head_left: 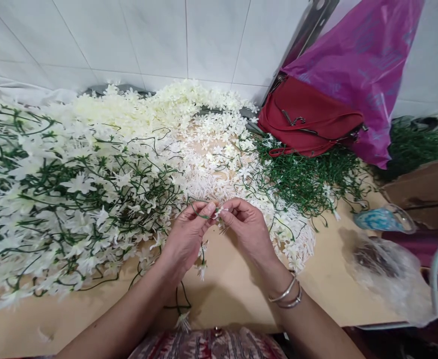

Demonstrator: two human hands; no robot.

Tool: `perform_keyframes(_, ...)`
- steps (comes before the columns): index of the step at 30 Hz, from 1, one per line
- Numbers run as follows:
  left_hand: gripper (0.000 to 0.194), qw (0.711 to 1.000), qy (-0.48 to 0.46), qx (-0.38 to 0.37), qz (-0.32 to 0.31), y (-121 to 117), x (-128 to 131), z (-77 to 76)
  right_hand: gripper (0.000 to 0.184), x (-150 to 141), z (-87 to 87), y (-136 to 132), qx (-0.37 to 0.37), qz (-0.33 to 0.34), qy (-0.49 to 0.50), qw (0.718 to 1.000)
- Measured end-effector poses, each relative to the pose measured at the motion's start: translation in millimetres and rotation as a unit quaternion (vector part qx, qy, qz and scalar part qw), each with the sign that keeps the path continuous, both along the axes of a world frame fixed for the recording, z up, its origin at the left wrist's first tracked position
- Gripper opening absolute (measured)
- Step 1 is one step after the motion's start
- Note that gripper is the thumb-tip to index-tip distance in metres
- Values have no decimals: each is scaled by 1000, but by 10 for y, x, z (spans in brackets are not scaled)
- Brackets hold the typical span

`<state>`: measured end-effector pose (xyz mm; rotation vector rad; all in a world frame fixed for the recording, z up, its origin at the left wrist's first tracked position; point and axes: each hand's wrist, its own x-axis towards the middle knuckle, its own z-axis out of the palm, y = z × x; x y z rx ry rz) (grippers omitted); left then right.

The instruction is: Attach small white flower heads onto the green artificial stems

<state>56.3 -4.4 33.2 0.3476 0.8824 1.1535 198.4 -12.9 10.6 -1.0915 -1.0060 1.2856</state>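
Observation:
My left hand [187, 233] pinches the thin green stem of an artificial flower between thumb and fingertips. Close against it, my right hand [249, 230] has its thumb and forefinger closed on the small white flower [219, 213] at the stem's end. The fingers partly hide this piece. Below my left hand a white blossom [202, 271] hangs or lies by the table edge side. To the left spreads a big heap of white flowers on green stems [80, 184]. Loose white petal pieces [219, 149] and white stamens [211, 185] lie beyond my hands.
Right of the petals is a pile of bare green stems [301, 179], with a red handbag [309, 117] and a purple plastic bag [364, 75] behind. A clear plastic bag [391, 279], a blue-patterned item [381, 219] and a cardboard box [424, 184] stand at right. A tiled wall [215, 40] closes the back.

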Motion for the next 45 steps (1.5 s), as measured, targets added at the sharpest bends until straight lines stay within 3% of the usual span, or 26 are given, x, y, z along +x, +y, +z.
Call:
perform_keyframes(12, 35, 994, 42, 101, 6, -33, 48, -160, 11, -66, 120, -33, 45, -19, -40, 998)
perform_keyframes(19, 39, 998, 14, 54, 30, -45, 129, -162, 15, -100, 32, -29, 33, -55, -69, 996)
perform_keyframes(24, 42, 1000, 2, 18, -9, -21, 72, -70, 17, -39, 47, 7, 37, -29, -12, 999)
perform_keyframes(31, 37, 994, 29, 83, -59, -12, -37, 31, 19, 57, 37, 22, 31, -40, 20, 999)
perform_keyframes(40, 29, 979, 120, 154, -53, -23, -59, -41, 14, 53, 72, 26, 74, -34, 5, 997)
perform_keyframes(45, 25, 977, 123, 174, -19, -60, -5, -75, 13, 29, 26, 26, 78, -34, -5, 996)
